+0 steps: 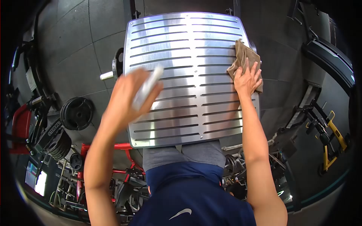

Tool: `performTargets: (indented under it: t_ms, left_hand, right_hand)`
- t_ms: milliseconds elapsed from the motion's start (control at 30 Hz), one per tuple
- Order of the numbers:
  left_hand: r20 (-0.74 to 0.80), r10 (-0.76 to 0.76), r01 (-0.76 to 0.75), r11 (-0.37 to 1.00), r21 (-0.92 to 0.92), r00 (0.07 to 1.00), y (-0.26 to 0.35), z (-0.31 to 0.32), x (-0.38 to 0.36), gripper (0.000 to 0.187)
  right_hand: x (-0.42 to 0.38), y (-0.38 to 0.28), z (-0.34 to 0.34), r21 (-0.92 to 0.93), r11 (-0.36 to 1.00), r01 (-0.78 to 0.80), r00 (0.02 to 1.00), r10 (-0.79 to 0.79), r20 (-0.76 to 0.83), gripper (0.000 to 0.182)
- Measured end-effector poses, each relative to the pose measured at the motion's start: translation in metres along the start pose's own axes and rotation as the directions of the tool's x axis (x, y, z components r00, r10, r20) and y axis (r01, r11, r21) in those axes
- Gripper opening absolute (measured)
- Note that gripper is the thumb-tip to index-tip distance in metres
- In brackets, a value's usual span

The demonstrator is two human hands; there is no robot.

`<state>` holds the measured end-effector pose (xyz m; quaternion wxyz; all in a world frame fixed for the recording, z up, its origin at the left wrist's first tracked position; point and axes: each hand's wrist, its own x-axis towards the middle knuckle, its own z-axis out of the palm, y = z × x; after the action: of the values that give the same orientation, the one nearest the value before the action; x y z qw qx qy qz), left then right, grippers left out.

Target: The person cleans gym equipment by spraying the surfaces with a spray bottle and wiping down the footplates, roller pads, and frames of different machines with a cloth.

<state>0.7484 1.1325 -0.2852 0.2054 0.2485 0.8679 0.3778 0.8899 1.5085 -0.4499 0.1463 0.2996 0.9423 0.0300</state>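
Note:
My left hand [132, 92], smeared by motion, is raised over the left side of a slotted metal plate [196, 84]. Its fingers are wrapped round a slim whitish bottle [148, 88], whose details are lost in the blur. On the plate's right edge lies a brown cloth [243, 56], crumpled, with one corner hanging past the side. My right hand [247, 79] rests flat on this cloth, fingers spread apart and palm down. The brushed plate has two columns of dark slots and reflects bright light.
A metal bar end [106, 76] sticks out left of the plate. Black weight plates [77, 113] hang on a rack at the left, near a red pad [21, 128]. Yellow-and-black equipment [333, 132] and a treadmill-like machine [328, 56] stand at the right on dark floor tiles.

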Motion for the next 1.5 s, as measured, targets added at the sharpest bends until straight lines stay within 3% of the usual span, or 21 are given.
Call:
performTargets:
  t_ms: [33, 100, 167, 233, 267, 367, 467, 533, 600, 633, 767, 833, 933, 1000, 1067, 1167, 1233, 1300, 1333, 1400, 1500]
  left_hand:
    - [-0.177, 0.098, -0.086, 0.993, 0.077, 0.979, -0.023, 0.023, 0.020, 0.022]
    - [-0.085, 0.040, -0.022, 0.979, 0.203, 0.996, -0.078, 0.042, 0.053, 0.028]
    - [0.080, -0.289, 0.258, 0.926, 0.277, 0.954, -0.104, 0.038, 0.078, 0.037]
    - [0.084, -0.310, 0.256, 0.887, 0.385, 0.947, -0.131, 0.042, 0.085, 0.044]
    - [0.222, -0.500, 0.411, 0.843, 0.347, 0.837, -0.133, 0.040, 0.101, 0.046]
    - [0.320, -0.531, 0.486, 0.847, 0.215, 0.785, -0.120, 0.058, 0.124, 0.049]
    - [0.382, -0.341, 0.316, 0.940, 0.128, 0.859, -0.056, 0.094, 0.170, 0.042]
    - [0.210, -0.156, 0.122, 0.978, 0.168, 0.965, -0.026, 0.133, 0.191, 0.040]
    - [0.331, -0.233, 0.192, 0.969, 0.153, 0.914, 0.001, 0.155, 0.208, 0.037]
    - [0.202, -0.064, 0.035, 0.989, 0.146, 0.977, -0.007, 0.174, 0.196, 0.038]
    - [0.590, -0.027, 0.032, 0.999, 0.002, 0.807, 0.038, 0.114, 0.124, 0.032]
    - [0.520, 0.035, 0.035, 0.992, -0.123, 0.853, 0.048, 0.080, 0.066, 0.021]
    - [0.527, -0.075, 0.239, 0.938, -0.252, 0.847, 0.061, 0.034, -0.006, 0.018]
    - [0.563, -0.155, 0.380, 0.872, -0.309, 0.812, 0.062, 0.019, -0.044, 0.019]
    - [0.549, -0.239, 0.478, 0.808, -0.345, 0.801, 0.065, 0.013, -0.074, 0.020]
    - [0.559, -0.341, 0.593, 0.718, -0.363, 0.756, 0.071, 0.008, -0.097, 0.020]
    - [0.513, -0.402, 0.634, 0.639, -0.436, 0.758, 0.073, 0.008, -0.105, 0.020]
    - [0.504, -0.413, 0.637, 0.634, -0.439, 0.758, 0.070, 0.003, -0.114, 0.019]
    - [0.485, -0.427, 0.638, 0.622, -0.455, 0.763, 0.068, 0.000, -0.117, 0.018]
    - [0.461, -0.442, 0.635, 0.608, -0.477, 0.770, 0.062, -0.007, -0.123, 0.018]
    - [0.444, -0.442, 0.623, 0.621, -0.475, 0.779, 0.055, -0.018, -0.134, 0.018]
  right_hand:
    - [-0.001, 0.000, -0.002, -0.003, 1.000, 0.000, 1.000, 0.000, 0.005, 0.060]
    - [-0.002, -0.005, -0.007, -0.005, 1.000, 0.003, 1.000, -0.003, 0.015, 0.059]
    - [-0.001, -0.009, -0.012, 0.010, 1.000, 0.010, 1.000, -0.010, 0.024, 0.059]
    - [-0.003, -0.010, -0.015, 0.017, 1.000, 0.016, 0.999, -0.017, 0.030, 0.059]
    - [-0.002, -0.010, -0.016, 0.033, 0.999, 0.023, 0.999, -0.024, 0.037, 0.060]
    - [-0.002, -0.011, -0.017, 0.029, 0.999, 0.026, 0.998, -0.027, 0.049, 0.060]
    - [-0.003, -0.010, -0.016, 0.047, 0.999, 0.025, 0.998, -0.028, 0.056, 0.062]
    - [-0.001, -0.009, -0.016, 0.051, 0.998, 0.035, 0.998, -0.038, 0.052, 0.063]
    - [0.000, -0.008, -0.018, 0.053, 0.998, 0.043, 0.998, -0.046, 0.051, 0.066]
    - [0.000, -0.007, -0.023, 0.052, 0.998, 0.040, 0.996, -0.044, 0.082, 0.067]
    - [0.026, -0.007, -0.023, -0.013, 0.988, 0.151, 0.982, -0.148, 0.120, 0.072]
    - [0.055, -0.007, -0.010, -0.084, 0.964, 0.251, 0.963, -0.241, 0.117, 0.075]
    - [0.117, -0.076, 0.031, 0.016, 0.999, 0.041, 0.997, -0.042, 0.068, 0.069]
    - [0.128, -0.159, 0.033, 0.024, 0.997, 0.069, 0.998, -0.069, 0.014, 0.067]
    - [0.110, -0.259, 0.072, 0.222, 0.923, 0.314, 0.943, -0.277, -0.183, 0.060]
    - [0.035, -0.400, 0.053, 0.226, 0.764, 0.605, 0.793, -0.604, -0.081, 0.056]
    - [0.014, -0.416, 0.045, 0.367, 0.577, 0.729, 0.647, -0.757, -0.094, 0.056]
    - [0.036, -0.386, 0.056, 0.374, 0.450, 0.811, 0.555, -0.794, -0.250, 0.055]
    - [0.057, -0.353, 0.034, 0.309, 0.506, 0.805, 0.569, -0.806, -0.161, 0.051]
    - [0.099, -0.269, 0.041, 0.135, 0.653, 0.745, 0.648, -0.661, -0.378, 0.049]
    - [0.157, -0.130, 0.033, -0.011, 0.949, 0.316, 0.946, -0.316, -0.075, 0.051]
